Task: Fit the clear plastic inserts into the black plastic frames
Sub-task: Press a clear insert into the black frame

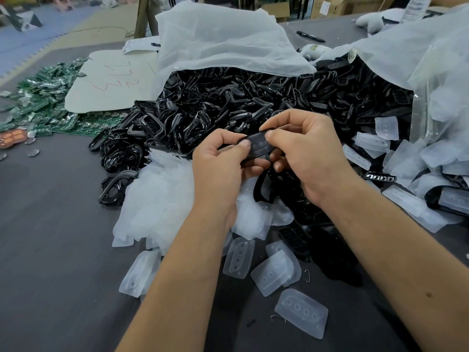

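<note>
Both hands hold one black plastic frame (258, 146) above the table's middle, with a clear insert lying in its opening. My left hand (220, 163) grips the frame's left end, thumb pressed on top. My right hand (304, 148) pinches the right end between thumb and fingers. A large heap of black frames (228, 102) spills from an open white bag behind the hands. Loose clear inserts (302, 309) lie on the grey table near my forearms, and a pile of clear inserts (157, 196) sits to the left of my left wrist.
A second bag (418, 52) at the right holds more frames and clear inserts (406, 158). Green circuit boards (43, 102) lie at the far left beside a cardboard sheet (109, 82). A black marker (311, 36) rests at the back. Black parts (330, 250) lie between my forearms.
</note>
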A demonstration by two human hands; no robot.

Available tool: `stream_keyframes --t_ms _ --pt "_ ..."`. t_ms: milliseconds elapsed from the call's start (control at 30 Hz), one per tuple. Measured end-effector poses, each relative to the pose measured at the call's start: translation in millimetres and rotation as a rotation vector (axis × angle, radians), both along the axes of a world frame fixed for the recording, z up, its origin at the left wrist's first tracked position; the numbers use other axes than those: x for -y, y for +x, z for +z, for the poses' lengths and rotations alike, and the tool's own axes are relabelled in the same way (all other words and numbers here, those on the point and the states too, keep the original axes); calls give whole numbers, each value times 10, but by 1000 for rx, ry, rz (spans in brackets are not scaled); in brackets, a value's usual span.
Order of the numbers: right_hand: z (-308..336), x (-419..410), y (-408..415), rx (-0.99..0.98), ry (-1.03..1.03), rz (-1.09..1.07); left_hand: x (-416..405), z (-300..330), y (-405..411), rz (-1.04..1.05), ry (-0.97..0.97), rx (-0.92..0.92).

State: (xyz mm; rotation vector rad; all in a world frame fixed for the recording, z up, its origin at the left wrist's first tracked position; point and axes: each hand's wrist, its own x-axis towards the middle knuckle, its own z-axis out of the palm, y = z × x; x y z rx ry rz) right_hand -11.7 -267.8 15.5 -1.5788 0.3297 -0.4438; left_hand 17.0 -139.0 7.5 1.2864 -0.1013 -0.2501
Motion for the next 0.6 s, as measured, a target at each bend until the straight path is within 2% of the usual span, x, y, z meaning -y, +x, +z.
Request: stream_keyframes --t_ms 600 --pt "-7 -33 -5 -27 198 -11 -1 -10 -1 -22 -24 28"
